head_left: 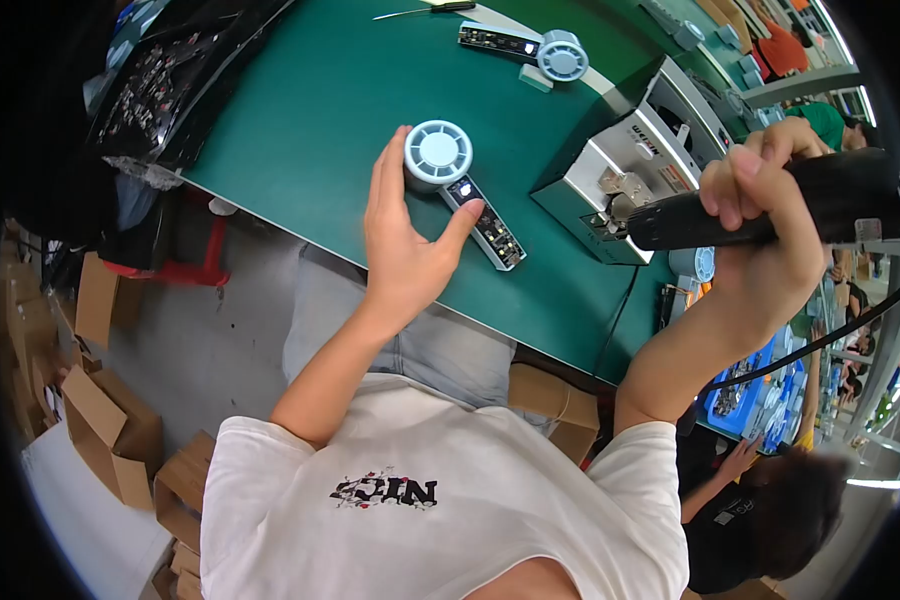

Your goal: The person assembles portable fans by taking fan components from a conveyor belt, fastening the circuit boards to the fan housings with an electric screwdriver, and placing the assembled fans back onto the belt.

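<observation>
My left hand (406, 248) is wrapped round a light blue handheld fan (439, 149) on the green table. Its thumb lies on the fan's handle, where the cover is off and a circuit board (492, 228) shows. My right hand (785, 190) grips a black electric screwdriver (845, 198), raised at the right. The screwdriver's front end points at the face of a grey metal screw feeder box (575, 190); whether the tip touches it I cannot tell.
A second fan (562, 58) with an exposed board lies farther back, near a thin screwdriver (450, 8). A black bag of parts (160, 90) sits at the left edge. Cardboard boxes (110, 425) stand on the floor. At right, a co-worker (760, 515) sits by a blue tray (720, 405).
</observation>
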`<move>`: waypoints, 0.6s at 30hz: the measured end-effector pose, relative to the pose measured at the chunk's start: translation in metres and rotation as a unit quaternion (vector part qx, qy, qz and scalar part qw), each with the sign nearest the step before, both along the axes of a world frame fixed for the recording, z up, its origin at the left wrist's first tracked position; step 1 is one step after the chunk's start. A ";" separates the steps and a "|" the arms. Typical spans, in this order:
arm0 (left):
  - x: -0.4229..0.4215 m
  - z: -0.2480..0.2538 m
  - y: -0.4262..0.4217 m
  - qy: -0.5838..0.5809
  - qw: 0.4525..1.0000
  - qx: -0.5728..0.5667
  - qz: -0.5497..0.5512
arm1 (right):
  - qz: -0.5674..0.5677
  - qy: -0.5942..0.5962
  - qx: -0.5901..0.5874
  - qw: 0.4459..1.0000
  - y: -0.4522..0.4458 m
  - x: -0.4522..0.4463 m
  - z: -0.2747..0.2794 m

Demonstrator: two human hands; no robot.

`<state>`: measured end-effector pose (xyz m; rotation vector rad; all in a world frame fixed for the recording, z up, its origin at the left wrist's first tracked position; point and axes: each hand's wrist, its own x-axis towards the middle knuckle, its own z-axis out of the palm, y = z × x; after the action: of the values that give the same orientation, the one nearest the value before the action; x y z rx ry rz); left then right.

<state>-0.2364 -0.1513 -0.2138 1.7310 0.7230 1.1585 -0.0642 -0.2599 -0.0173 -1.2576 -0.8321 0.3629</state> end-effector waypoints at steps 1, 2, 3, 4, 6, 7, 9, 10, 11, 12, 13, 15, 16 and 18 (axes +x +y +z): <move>0.000 0.000 -0.001 -0.005 1.000 -0.007 -0.001 | 0.013 0.007 -0.006 1.000 0.002 -0.004 0.000; 0.000 0.001 -0.002 -0.010 1.000 -0.013 -0.002 | 0.025 0.014 -0.013 0.999 0.004 -0.008 -0.001; 0.000 0.002 -0.002 -0.015 1.000 -0.019 -0.004 | 0.037 0.021 -0.019 0.999 0.007 -0.014 -0.002; 0.000 0.004 -0.004 -0.028 0.999 -0.015 0.004 | 0.030 0.023 -0.025 0.999 0.010 -0.022 -0.002; -0.002 0.006 -0.004 -0.011 1.000 0.000 0.010 | 0.045 0.018 -0.022 0.999 0.014 -0.030 -0.007; -0.003 0.006 -0.004 -0.003 1.000 0.007 0.012 | 0.052 0.016 -0.021 0.998 0.015 -0.034 -0.009; -0.003 0.006 -0.004 -0.003 1.000 0.013 0.018 | 0.045 -0.002 -0.064 0.997 0.017 -0.042 -0.008; -0.003 0.006 -0.004 -0.004 1.000 0.017 0.020 | 0.044 -0.022 -0.077 0.996 0.017 -0.045 -0.009; -0.004 0.006 -0.004 -0.003 1.000 0.014 0.019 | 0.043 -0.042 -0.090 0.994 0.018 -0.046 -0.010; -0.004 0.006 -0.004 -0.002 1.000 0.011 0.018 | 0.051 -0.033 -0.095 0.994 0.018 -0.046 -0.010; -0.004 0.007 -0.004 -0.001 1.000 0.008 0.017 | 0.045 -0.034 -0.095 0.994 0.020 -0.047 -0.012; -0.004 0.006 -0.004 0.003 1.000 0.013 0.019 | 0.033 -0.037 -0.095 0.994 0.023 -0.050 -0.015; -0.004 0.006 -0.004 0.004 1.000 0.017 0.021 | 0.031 -0.038 -0.095 0.994 0.024 -0.051 -0.016; -0.004 0.005 -0.003 0.005 1.000 0.016 0.021 | 0.026 -0.041 -0.097 0.994 0.024 -0.052 -0.016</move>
<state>-0.2405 -0.1546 -0.2086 1.7572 0.7541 1.1971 -0.1166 -0.2355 -0.0329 -1.4403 -0.9172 0.4452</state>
